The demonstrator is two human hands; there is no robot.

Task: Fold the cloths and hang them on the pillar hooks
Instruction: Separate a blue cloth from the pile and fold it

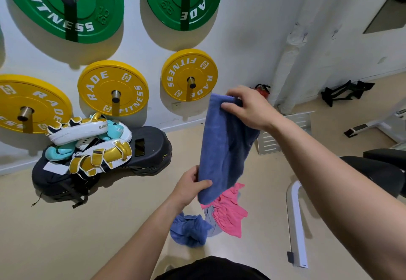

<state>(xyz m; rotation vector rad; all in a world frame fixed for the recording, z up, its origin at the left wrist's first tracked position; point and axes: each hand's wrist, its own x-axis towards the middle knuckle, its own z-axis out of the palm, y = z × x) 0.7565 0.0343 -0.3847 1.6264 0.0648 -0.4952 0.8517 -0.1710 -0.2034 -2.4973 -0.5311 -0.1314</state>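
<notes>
Head view: left hand (190, 188) and right hand (249, 108) pinch blue cloth (222, 147), half-hiding pink cloth (229, 212).

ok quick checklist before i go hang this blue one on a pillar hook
1. Right hand grips the top of the blue cloth: ok.
2. Left hand holds its lower edge: ok.
3. Fold finished and even: cannot tell; it hangs as a long strip, with the far side hidden.
4. Pillar hooks free, nothing hanging on them: ok.
5. All cloths folded: not ok; the pink cloth and the second blue cloth lie crumpled on the floor.
6. Way to the pillar: not ok; a white frame lies on the floor on that side.
</notes>
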